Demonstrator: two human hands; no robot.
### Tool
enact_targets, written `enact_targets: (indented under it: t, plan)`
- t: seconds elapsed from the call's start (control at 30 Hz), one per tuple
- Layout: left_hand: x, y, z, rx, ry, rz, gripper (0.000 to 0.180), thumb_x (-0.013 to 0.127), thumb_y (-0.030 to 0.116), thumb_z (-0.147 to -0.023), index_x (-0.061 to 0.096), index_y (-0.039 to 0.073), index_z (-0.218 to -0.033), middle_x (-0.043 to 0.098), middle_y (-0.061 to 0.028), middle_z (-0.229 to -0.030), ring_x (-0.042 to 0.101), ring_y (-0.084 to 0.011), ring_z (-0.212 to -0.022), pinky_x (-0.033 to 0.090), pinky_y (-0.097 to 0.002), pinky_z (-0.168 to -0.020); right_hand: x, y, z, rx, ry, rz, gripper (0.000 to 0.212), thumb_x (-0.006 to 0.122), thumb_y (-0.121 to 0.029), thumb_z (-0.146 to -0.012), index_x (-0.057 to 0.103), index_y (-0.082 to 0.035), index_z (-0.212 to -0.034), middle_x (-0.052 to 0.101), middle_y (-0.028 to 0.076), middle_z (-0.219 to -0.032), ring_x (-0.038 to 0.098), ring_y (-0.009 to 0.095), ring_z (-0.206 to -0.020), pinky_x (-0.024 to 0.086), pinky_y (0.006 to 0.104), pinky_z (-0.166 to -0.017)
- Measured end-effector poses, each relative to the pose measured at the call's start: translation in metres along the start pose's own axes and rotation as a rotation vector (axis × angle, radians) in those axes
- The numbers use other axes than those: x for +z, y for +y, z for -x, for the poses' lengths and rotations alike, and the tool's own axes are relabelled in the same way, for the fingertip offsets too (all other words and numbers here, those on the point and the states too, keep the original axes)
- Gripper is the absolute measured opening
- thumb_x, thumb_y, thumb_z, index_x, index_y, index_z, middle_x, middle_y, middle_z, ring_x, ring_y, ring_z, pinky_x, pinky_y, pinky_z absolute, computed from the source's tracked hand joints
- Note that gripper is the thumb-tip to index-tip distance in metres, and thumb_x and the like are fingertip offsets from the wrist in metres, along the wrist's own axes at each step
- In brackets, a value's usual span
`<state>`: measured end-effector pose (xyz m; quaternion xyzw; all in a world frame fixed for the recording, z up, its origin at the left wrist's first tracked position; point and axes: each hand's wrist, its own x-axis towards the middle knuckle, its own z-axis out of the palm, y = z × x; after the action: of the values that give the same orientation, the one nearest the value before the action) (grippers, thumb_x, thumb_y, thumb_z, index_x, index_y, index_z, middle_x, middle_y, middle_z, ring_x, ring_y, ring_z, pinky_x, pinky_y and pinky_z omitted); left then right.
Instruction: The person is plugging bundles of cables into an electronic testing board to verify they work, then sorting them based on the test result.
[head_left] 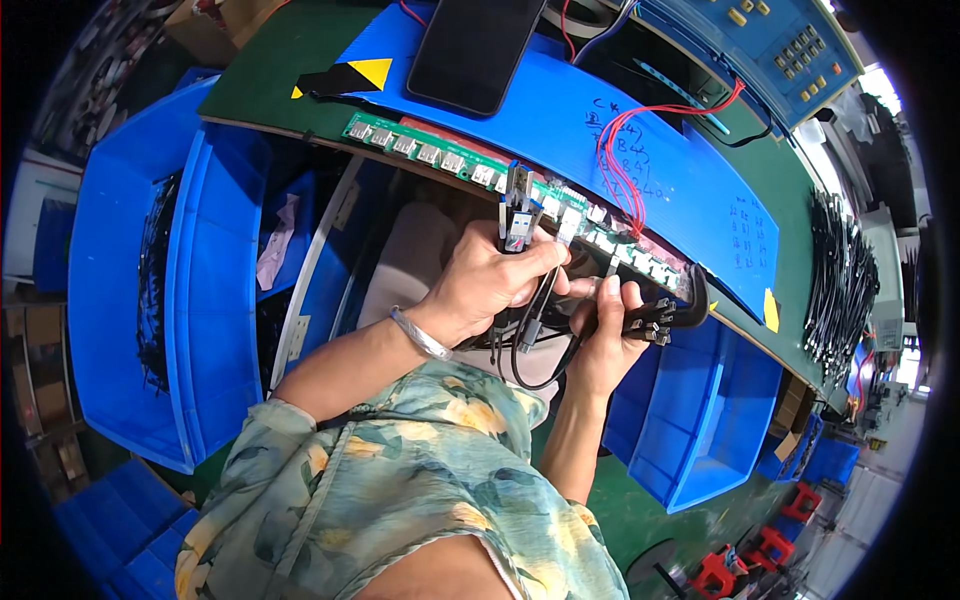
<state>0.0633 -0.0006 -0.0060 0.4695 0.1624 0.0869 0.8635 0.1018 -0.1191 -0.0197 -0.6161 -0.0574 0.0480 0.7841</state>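
My left hand [485, 285] is closed round several black USB cables, their metal plugs [519, 222] standing up above the fist. Between its thumb and fingers, a single silver plug [569, 224] points at the long green circuit board [428, 153] on the bench edge. My right hand [603, 345] pinches a small cable plug [613, 266] at the board's lower edge. Whether either plug sits inside a socket, I cannot tell. More black cables lie in the right palm, and their small plug ends [655, 325] stick out to the right. A black cable loop [522, 370] hangs between both hands.
Behind the board lies a blue panel [560, 135] with a black phone [474, 55] on it. Red wires [612, 160] run from the board toward a blue instrument [780, 60]. Black cables [840, 285] pile at the right. Blue bins [215, 300] flank me.
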Motion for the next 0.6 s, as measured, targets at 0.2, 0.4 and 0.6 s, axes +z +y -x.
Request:
enact_targets:
  t: [0.2, 0.4, 0.6]
  plan:
    - [0.0012, 0.0008, -0.0004, 0.005, 0.0, -0.001, 0.012, 0.056, 0.011, -0.077, 0.057, -0.001, -0.074, 0.057, -0.0075, -0.058, 0.035, -0.0019, -0.037, 0.025, -0.0161, -0.034, -0.0017, 0.004, 0.002, 0.081, -0.012, -0.183, 0.018, 0.048, -0.015, -0.083, 0.052, -0.003, -0.069, 0.058, 0.009, -0.06, 0.03, 0.005, -0.033, 0.02, 0.019, -0.029]
    - [0.001, 0.0013, -0.0013, -0.023, -0.004, -0.002, 0.011, 0.056, 0.011, -0.077, 0.057, 0.0, -0.074, 0.057, -0.0073, -0.058, 0.035, -0.0021, -0.036, 0.025, -0.0165, -0.033, 0.0041, 0.0034, 0.0024, 0.06, 0.013, -0.178, 0.021, 0.047, -0.016, -0.084, 0.051, -0.004, -0.067, 0.058, 0.011, -0.06, 0.029, 0.005, -0.032, 0.019, 0.0191, -0.028]
    - [0.0006, 0.0024, -0.0009, -0.024, 0.006, -0.021, 0.011, 0.056, 0.01, -0.077, 0.057, 0.0, -0.075, 0.057, -0.0072, -0.058, 0.035, -0.0019, -0.036, 0.025, -0.0166, -0.033, 0.0053, 0.0022, 0.0017, 0.083, 0.014, -0.178, 0.022, 0.046, -0.016, -0.084, 0.051, -0.004, -0.067, 0.057, 0.01, -0.059, 0.028, 0.005, -0.032, 0.019, 0.0192, -0.03]
